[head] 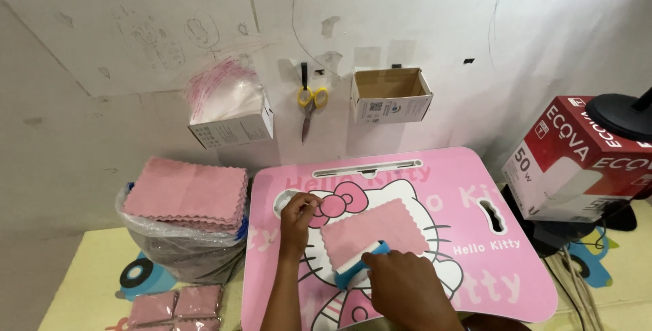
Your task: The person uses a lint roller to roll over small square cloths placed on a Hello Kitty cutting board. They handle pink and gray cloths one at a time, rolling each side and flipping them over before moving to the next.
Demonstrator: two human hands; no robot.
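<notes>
Two hands worked: my left hand (299, 214) pinned the pink cloth (374, 234) with bent fingers; my right hand (401, 280) gripped a blue lint roller (354, 270).

Counted: two hands (299, 217), one cloth (377, 232) on tabletop (468, 276), one lint roller (356, 270), one cloth stack (187, 194), two wall boxes (390, 96), one pair of scissors (310, 103), four packed cloths (175, 306) visible, one red carton (574, 161).

Left hand (299, 212) fingers curled and pressed down, right hand (401, 283) closed in a grip, forearms extended
</notes>
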